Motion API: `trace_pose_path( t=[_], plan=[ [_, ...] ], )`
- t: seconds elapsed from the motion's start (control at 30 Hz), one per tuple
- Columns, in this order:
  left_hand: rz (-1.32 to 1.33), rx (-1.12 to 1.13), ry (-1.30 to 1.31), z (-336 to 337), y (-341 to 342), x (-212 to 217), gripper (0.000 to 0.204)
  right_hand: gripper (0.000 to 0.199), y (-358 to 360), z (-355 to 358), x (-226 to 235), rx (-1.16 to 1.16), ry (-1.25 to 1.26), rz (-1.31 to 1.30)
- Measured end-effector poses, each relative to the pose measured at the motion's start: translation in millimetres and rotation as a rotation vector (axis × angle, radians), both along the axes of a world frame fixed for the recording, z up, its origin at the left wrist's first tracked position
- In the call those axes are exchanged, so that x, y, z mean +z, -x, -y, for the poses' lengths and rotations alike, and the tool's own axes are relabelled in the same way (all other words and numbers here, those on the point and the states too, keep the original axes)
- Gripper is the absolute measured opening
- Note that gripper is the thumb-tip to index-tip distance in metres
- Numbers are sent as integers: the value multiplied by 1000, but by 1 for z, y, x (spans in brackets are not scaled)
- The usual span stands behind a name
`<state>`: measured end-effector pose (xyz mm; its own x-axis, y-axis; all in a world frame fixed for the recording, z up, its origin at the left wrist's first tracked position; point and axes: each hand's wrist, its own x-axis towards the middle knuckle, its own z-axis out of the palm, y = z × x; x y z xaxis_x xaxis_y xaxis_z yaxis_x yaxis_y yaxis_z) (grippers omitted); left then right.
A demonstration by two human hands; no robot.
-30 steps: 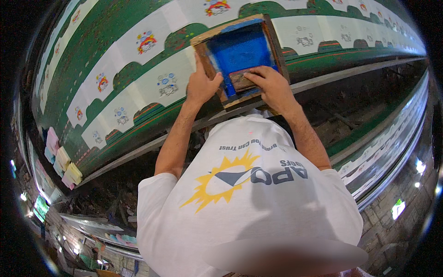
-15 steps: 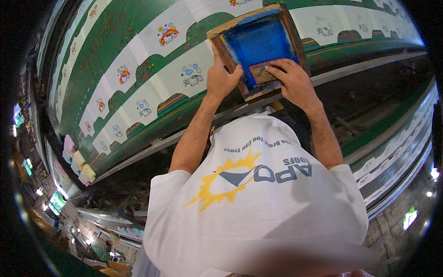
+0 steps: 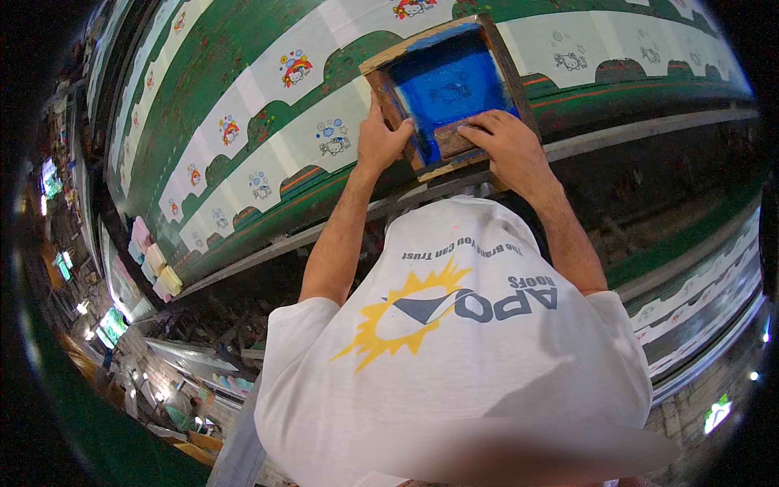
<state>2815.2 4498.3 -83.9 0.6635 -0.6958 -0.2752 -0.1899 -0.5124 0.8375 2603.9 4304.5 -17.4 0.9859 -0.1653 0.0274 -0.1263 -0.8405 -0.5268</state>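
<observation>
A wooden screen-printing frame [image 3: 511, 81] with a blue mesh [image 3: 446, 61] lies over a white fabric strip. A faint cartoon outline shows in the mesh. My left hand [image 3: 383, 142] grips the frame's left side, thumb on the near side and fingers along the outer edge. My right hand [image 3: 511, 150] is closed on a wooden squeegee [image 3: 454, 144] at the frame's near end, where darker blue ink lies. Left of the frame, the white fabric [image 3: 300, 150] carries a blue-and-black cartoon print [image 3: 333, 140].
A long green table [image 3: 268, 126] bears more white scalloped strips with coloured prints [image 3: 296, 69]. A metal rail [image 3: 641, 130] runs along its near edge. Folded pastel cloths [image 3: 154, 260] are stacked at the left end. Another printing table [image 3: 698, 292] stands at right.
The squeegee and my right hand have moved slightly nearer, toward the frame's near end. A cartoon outline now shows in the blue mesh. My left hand keeps its hold on the frame.
</observation>
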Motion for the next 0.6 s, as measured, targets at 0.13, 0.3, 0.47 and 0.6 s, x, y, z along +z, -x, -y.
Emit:
trace_pose_path(
  t=[0.13,0.3,0.47,0.6],
  plan=[
    [48,8,-29,-2,0,-6,97,50,-8,-1,-9,-15,37,44],
    [24,-34,-19,2,-3,4,112,57,-55,16,-21,-90,65,86],
    [-80,-65,-139,0,-5,13,116,51,-95,47,-9,-57,17,-79],
    [-60,-81,-155,-2,-6,6,116,49,-112,57,-3,-37,64,-92]
  ],
)
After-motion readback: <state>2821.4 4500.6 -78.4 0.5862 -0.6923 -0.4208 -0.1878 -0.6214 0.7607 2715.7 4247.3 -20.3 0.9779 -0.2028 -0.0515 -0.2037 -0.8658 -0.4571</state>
